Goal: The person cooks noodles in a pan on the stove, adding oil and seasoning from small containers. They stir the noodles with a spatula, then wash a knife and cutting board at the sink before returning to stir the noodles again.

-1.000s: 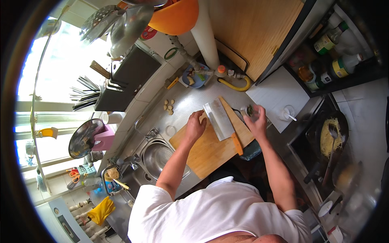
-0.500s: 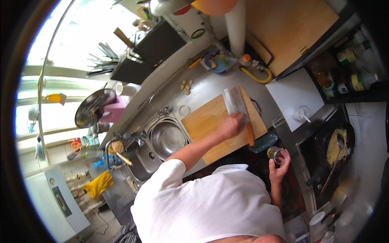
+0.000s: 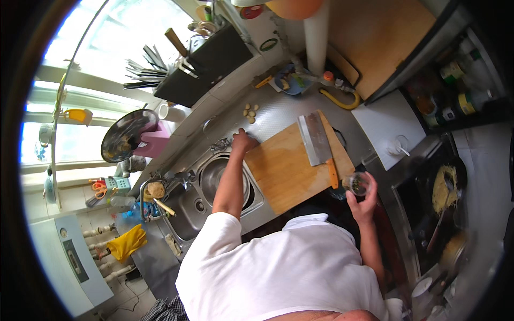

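I can't tell if the left hand (image 3: 244, 142), near the sink (image 3: 188, 216), pinches anything. Past it, a blue plate (image 3: 293, 91) holds green and yellow food (image 3: 298, 81). The right hand (image 3: 367, 202) curls around a clear jar (image 3: 360, 182) with dark green bits (image 3: 353, 185) inside. Right of that hand, a black pan (image 3: 462, 172) holds yellow shreds (image 3: 443, 192).

A small, round clear-glass jar (image 3: 360, 184) is held in the right hand (image 3: 364, 202), near the right-hand corner of the cutting board (image 3: 284, 165). Dark greenish bits (image 3: 354, 185), too small to identify, show through its wall; blur hides how full it is and how far it tilts. What is under the left hand (image 3: 243, 141) cannot be seen.
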Tool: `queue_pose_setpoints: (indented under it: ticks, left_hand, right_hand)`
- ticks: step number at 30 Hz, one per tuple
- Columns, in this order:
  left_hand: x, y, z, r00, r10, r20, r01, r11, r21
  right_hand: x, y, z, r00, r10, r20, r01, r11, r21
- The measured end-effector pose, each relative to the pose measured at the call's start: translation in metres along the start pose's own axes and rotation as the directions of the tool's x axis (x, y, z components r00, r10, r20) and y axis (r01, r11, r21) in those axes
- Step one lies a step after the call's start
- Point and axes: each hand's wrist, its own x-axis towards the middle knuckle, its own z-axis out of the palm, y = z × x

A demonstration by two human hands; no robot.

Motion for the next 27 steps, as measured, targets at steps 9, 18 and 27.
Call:
queue_pose_setpoints:
  ticks: [9,18,27]
  left_hand:
    - [-0.206,0.153,-0.069,0.75,0.657,-0.078,-0.017,-0.099,-0.995]
    - [-0.259,0.181,-0.148,0.384,0.922,-0.048,-0.75,0.281,-0.599]
    - [-0.255,0.189,-0.168,0.456,0.835,0.309,-0.707,0.551,-0.444]
  right_hand:
    - [0.04,-0.03,0.044,0.97,-0.149,0.189,0.137,0.988,0.078]
    - [0.046,-0.077,0.043,0.934,-0.293,0.204,0.314,0.946,-0.077]
    - [0.045,-0.098,0.031,0.868,-0.442,0.225,0.491,0.83,-0.263]
